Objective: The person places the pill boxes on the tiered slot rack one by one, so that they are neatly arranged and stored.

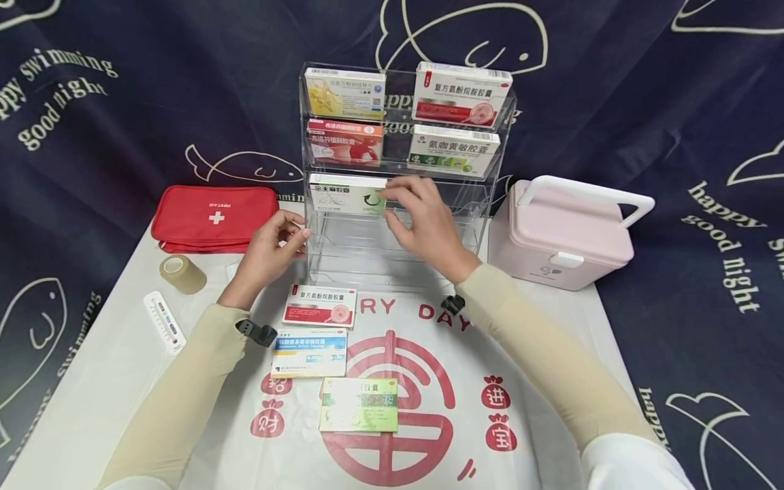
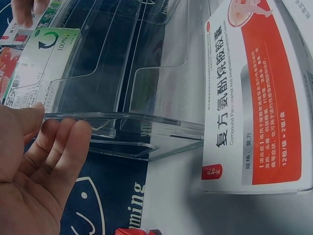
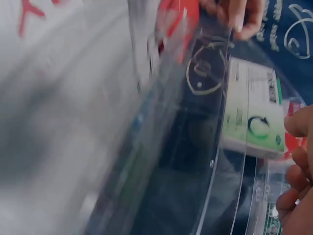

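A clear acrylic tiered rack stands mid-table. Its upper tiers hold a yellow box, a red-and-white box, a red box and a green-and-white box. On the third tier's left lies a white box with a green arrow. My right hand is in front of that tier, fingertips at the box's right end, thumb lower and apart from it. My left hand rests its straight fingers on the rack's left front edge.
In front of the rack lie a red-and-white box, a blue box and a green box. A red first-aid pouch, a tape roll and a thermometer lie left. A pink case stands right.
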Demonstrator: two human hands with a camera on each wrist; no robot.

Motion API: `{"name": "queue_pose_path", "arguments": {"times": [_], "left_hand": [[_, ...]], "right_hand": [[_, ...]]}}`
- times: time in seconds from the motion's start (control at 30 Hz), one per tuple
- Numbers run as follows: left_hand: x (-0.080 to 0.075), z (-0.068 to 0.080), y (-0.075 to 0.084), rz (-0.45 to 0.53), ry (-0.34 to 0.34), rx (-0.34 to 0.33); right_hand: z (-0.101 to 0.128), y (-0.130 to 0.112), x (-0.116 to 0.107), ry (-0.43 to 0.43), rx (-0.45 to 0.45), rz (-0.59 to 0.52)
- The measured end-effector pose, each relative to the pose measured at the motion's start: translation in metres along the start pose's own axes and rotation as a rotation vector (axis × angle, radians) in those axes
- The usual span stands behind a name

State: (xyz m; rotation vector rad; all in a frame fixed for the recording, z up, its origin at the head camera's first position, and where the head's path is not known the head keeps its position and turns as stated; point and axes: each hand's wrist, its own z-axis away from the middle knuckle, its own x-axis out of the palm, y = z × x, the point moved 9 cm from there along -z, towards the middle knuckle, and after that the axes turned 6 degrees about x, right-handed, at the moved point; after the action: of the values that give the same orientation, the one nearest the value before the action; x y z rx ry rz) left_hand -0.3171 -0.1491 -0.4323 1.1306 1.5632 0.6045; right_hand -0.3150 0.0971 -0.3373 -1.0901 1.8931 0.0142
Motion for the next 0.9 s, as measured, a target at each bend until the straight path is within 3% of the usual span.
{"name": "queue_pose_path", "arguments": {"times": [0.13, 0.37, 0.47, 0.6, 0.9], "left_hand": [[-0.001, 0.001, -0.001, -0.007, 0.005, -0.006], [0.0, 0.002, -0.004, -0.008, 0.004, -0.034], [0.001, 0.002, -0.004, 0.0, 0.003, -0.04], [0.0, 0.002, -0.002, 0.001, 0.0, -0.034], [0.001, 0.001, -0.002, 0.002, 0.011, -0.016]], "right_hand": [[0.04, -0.005, 0.012, -0.13, 0.038, -0.07], [0.146, -0.011, 0.067, -0.638, 0.149, -0.155], [0.185, -0.018, 0.084, -0.804, 0.192, -0.169], [0.213, -0.029, 0.094, -0.872, 0.202, -0.184], [0.219, -0.028, 0.093, -0.854, 0.206, -0.285]]}}
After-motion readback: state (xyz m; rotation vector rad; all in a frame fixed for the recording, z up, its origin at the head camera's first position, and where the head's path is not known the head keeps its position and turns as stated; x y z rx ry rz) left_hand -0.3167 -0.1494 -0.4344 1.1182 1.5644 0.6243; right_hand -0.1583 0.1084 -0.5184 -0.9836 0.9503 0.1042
